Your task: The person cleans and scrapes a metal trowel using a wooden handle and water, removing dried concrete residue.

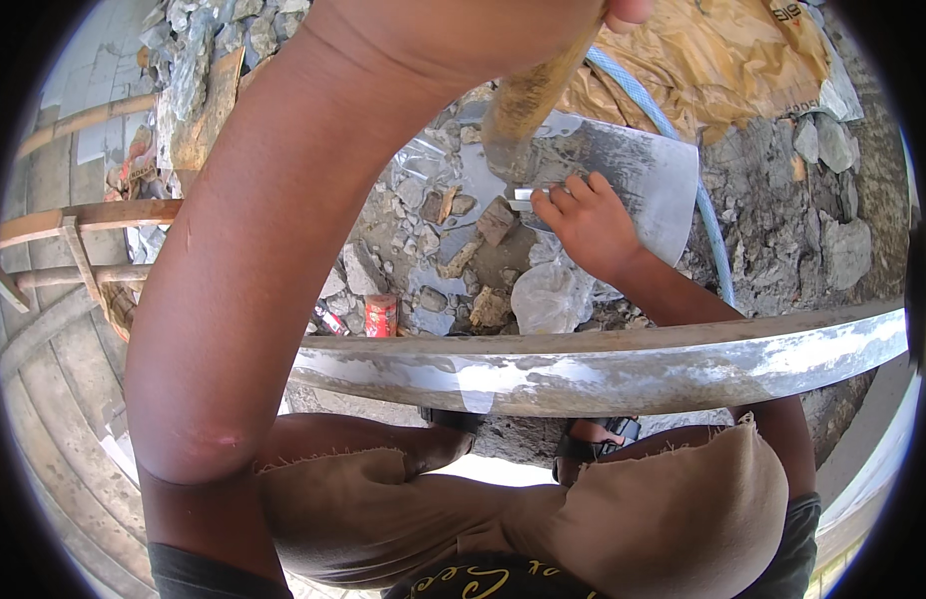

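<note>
grey and smeared, one broad metal blade lies beneath a right hand pinching one short silvery strip at the blade's left end. one stained yellow-brown shaft slants toward that end from one left hand, its grip too cropped to tell. one blue hose skirts the blade's far and right edges.
</note>
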`<state>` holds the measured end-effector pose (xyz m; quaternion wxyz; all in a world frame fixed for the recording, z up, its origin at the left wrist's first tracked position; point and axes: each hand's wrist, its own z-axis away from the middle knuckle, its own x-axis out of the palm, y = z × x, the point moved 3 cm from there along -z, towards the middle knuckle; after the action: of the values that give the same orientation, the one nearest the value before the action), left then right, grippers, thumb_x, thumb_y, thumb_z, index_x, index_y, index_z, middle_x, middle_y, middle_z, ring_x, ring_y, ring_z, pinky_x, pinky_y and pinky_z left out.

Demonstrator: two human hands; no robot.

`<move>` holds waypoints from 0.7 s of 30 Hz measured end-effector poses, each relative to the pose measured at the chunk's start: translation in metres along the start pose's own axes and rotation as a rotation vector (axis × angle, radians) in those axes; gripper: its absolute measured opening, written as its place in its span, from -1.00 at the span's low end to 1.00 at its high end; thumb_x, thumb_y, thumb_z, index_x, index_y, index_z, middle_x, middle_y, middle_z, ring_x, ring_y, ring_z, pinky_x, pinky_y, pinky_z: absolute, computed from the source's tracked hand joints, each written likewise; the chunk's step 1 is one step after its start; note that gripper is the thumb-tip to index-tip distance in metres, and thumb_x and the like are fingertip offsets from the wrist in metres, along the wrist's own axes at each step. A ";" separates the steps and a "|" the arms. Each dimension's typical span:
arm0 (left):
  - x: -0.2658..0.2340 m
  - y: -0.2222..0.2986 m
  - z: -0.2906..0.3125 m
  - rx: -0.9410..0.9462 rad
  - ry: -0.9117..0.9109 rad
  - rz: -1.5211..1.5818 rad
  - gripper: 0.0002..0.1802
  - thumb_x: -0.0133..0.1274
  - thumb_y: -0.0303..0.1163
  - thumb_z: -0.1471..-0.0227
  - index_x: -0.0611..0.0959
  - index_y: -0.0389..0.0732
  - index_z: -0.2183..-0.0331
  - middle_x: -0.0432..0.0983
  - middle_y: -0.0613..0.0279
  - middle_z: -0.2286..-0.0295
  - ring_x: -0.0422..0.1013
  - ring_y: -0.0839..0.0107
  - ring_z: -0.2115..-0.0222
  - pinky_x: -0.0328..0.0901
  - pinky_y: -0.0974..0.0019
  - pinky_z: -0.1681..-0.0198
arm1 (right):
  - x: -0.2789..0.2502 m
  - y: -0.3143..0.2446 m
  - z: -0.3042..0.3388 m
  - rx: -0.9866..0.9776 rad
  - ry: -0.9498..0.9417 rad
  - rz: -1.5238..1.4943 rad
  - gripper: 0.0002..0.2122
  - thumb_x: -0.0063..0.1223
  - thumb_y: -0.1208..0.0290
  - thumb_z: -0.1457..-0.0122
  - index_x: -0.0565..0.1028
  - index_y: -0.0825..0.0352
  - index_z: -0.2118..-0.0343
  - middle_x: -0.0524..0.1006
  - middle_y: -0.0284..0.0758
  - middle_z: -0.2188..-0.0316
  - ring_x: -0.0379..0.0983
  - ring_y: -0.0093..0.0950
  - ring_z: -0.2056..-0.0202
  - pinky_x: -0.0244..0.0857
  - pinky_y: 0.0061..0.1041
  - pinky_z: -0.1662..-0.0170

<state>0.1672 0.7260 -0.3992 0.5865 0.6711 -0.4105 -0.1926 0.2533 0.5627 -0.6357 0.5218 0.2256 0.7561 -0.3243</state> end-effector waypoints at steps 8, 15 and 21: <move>0.000 -0.001 -0.002 0.006 -0.005 0.009 -0.69 0.10 -0.28 -0.06 0.39 -0.21 0.23 0.35 0.31 0.53 0.34 0.48 0.53 0.32 0.40 0.43 | -0.007 0.008 -0.002 -0.076 -0.014 0.019 -0.75 0.06 0.43 -0.04 0.50 0.27 0.18 0.53 -0.44 0.41 0.37 -0.48 0.19 0.18 -0.41 0.10; -0.001 -0.004 0.005 0.013 -0.005 0.011 -0.69 0.10 -0.28 -0.07 0.40 -0.22 0.22 0.36 0.31 0.53 0.34 0.48 0.53 0.32 0.40 0.42 | -0.014 0.012 0.014 -0.056 -0.084 0.051 -0.73 0.04 0.42 -0.05 0.51 0.31 0.15 0.54 -0.43 0.41 0.37 -0.48 0.18 0.17 -0.41 0.10; -0.001 0.003 0.004 0.022 -0.015 0.002 -0.69 0.10 -0.29 -0.07 0.40 -0.23 0.21 0.36 0.31 0.52 0.34 0.48 0.52 0.32 0.40 0.42 | -0.020 0.014 0.012 -0.068 -0.103 0.047 -0.67 0.03 0.44 -0.06 0.51 0.34 0.07 0.54 -0.42 0.41 0.38 -0.47 0.19 0.18 -0.39 0.08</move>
<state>0.1627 0.7237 -0.3977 0.5763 0.6755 -0.4177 -0.1925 0.2772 0.5638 -0.6237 0.5751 0.2085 0.7332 -0.2970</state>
